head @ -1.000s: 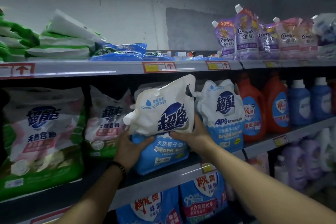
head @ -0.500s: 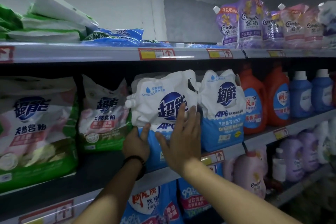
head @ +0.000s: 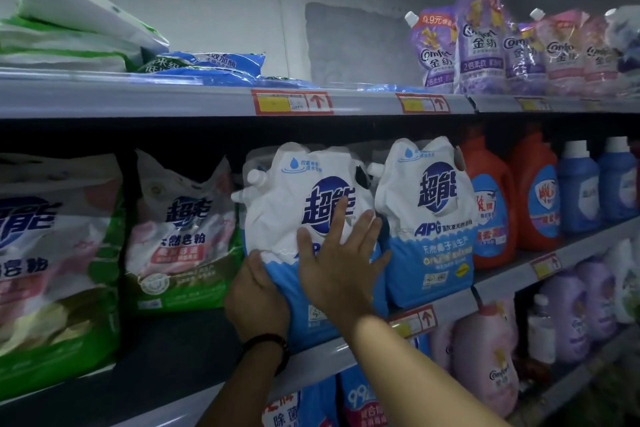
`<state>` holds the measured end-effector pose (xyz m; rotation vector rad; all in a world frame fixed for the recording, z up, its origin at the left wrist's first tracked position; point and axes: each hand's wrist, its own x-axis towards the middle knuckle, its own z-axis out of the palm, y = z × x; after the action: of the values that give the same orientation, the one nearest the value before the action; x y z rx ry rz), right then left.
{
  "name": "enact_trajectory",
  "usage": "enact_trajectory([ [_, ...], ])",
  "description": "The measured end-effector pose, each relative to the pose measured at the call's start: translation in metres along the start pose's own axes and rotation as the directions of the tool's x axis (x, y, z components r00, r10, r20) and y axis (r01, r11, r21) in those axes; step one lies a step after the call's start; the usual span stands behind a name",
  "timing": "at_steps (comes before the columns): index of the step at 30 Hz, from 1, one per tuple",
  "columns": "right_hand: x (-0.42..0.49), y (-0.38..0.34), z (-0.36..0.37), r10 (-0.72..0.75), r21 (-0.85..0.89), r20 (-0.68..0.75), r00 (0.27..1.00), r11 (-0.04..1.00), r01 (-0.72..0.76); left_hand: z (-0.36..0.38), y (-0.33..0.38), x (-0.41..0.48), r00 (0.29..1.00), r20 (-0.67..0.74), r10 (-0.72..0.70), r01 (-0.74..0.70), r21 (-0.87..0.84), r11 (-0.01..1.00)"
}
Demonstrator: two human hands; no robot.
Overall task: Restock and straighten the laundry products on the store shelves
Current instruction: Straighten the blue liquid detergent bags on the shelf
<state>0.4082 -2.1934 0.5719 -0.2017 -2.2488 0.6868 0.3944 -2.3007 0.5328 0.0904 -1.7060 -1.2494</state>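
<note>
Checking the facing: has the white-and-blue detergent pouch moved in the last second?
Yes. The detergent pouch has swung from tilted to upright, now level beside the neighbouring pouch.

Red price tags [head: 292,101] sit below a grey wall [head: 225,10].

Glossy plastic detergent pouch [head: 294,204], smooth metal shelf edge [head: 138,100]

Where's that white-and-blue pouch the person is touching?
In the head view the pouch stands mid-frame on the middle shelf, between a green powder bag on the left and a matching pouch on the right.
</note>
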Motion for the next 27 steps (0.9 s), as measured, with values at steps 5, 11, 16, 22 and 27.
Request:
enact_trajectory([
  [5, -0.005, -0.003, 0.005, 0.009, -0.029, -0.067, 0.998, 1.0, -0.011, -0.006, 0.011, -0.002, 0.998, 0.052, 0.029, -0.036, 0.148, 0.988],
  [11, -0.005, 0.0, 0.001, -0.014, -0.037, -0.016, 1.0, 0.999, 0.014, -0.035, 0.028, 0.018, 0.917, 0.36, -0.174, 0.016, 0.401, 0.916],
  [16, -0.002, 0.014, -0.009, -0.1, -0.004, 0.094, 0.991, 0.995, 0.101, -0.103, 0.025, 0.024, 0.816, 0.578, -0.018, -0.282, 0.424, 0.861],
  [22, -0.026, 0.008, -0.021, -0.123, 0.013, 0.091, 0.988, 0.992, 0.123, -0.208, 0.027, 0.015, 0.83, 0.537, -0.147, -0.215, 0.552, 0.805],
  [27, -0.075, -0.041, -0.037, -0.315, 0.114, 0.194, 0.929, 0.948, 0.298, -0.295, 0.035, 0.017, 0.855, 0.449, -0.26, -0.133, 0.675, 0.726],
])
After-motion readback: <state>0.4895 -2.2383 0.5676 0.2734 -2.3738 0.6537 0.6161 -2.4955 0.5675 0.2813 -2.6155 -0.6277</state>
